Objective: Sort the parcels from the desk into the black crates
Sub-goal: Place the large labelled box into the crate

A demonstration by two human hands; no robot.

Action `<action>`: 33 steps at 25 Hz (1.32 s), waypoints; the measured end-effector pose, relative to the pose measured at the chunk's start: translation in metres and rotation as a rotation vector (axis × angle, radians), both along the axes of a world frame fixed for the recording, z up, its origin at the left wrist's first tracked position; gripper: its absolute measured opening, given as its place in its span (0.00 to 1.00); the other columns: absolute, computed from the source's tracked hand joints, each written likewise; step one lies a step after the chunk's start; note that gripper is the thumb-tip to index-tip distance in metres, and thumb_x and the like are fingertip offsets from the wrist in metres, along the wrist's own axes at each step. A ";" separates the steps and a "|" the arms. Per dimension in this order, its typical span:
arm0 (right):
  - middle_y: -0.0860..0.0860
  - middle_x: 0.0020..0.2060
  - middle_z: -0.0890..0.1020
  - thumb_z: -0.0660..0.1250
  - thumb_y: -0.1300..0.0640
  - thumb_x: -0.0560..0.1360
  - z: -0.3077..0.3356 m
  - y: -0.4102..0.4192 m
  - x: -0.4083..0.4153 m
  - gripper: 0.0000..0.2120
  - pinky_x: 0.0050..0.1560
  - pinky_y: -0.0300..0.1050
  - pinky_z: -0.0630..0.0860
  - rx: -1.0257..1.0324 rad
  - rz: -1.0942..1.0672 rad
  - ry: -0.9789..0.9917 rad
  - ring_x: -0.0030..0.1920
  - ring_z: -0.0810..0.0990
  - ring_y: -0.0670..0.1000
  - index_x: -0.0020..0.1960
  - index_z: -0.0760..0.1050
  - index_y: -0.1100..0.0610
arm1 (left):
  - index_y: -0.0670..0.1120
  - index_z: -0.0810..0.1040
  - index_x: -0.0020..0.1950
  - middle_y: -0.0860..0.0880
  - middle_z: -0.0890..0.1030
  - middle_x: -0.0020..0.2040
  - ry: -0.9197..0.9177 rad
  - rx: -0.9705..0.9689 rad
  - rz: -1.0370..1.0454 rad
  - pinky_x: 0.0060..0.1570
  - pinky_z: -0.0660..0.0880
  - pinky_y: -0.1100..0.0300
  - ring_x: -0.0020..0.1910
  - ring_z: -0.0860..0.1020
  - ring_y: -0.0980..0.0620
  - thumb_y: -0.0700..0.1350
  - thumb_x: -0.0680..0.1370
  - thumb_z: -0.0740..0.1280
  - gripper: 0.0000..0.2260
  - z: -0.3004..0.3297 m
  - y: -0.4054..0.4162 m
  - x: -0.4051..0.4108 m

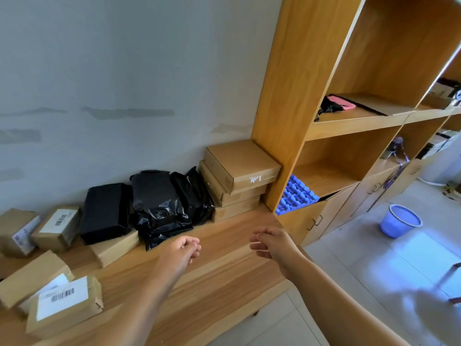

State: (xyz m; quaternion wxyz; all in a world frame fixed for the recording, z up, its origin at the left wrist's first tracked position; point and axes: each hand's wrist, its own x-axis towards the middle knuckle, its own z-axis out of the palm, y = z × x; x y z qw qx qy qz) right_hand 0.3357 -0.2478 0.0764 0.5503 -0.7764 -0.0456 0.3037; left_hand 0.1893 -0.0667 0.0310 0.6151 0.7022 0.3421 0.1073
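Observation:
Parcels line the back of the wooden desk (224,258) against the wall. A stack of flat brown boxes (239,168) stands at the right, next to black plastic bags (159,203) and a flat black parcel (104,211). Brown labelled parcels (57,226) lie at the left, and two more (62,305) sit near the front left edge. My left hand (183,250) hovers over the desk with loosely curled fingers, holding nothing. My right hand (272,243) hangs beside it, also loosely curled and empty. No black crate is in view.
A tall wooden shelf unit (294,96) stands at the desk's right end, with a blue tray (296,193) poking from a lower cabinet. A blue bucket (399,221) sits on the tiled floor at the right.

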 end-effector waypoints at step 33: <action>0.54 0.78 0.51 0.59 0.42 0.77 -0.022 0.134 0.362 0.35 0.73 0.57 0.55 -0.731 0.573 -0.721 0.75 0.51 0.59 0.78 0.50 0.53 | 0.55 0.62 0.73 0.55 0.78 0.48 0.101 -0.128 0.250 0.39 0.72 0.60 0.43 0.77 0.52 0.46 0.78 0.63 0.24 -0.007 0.058 0.314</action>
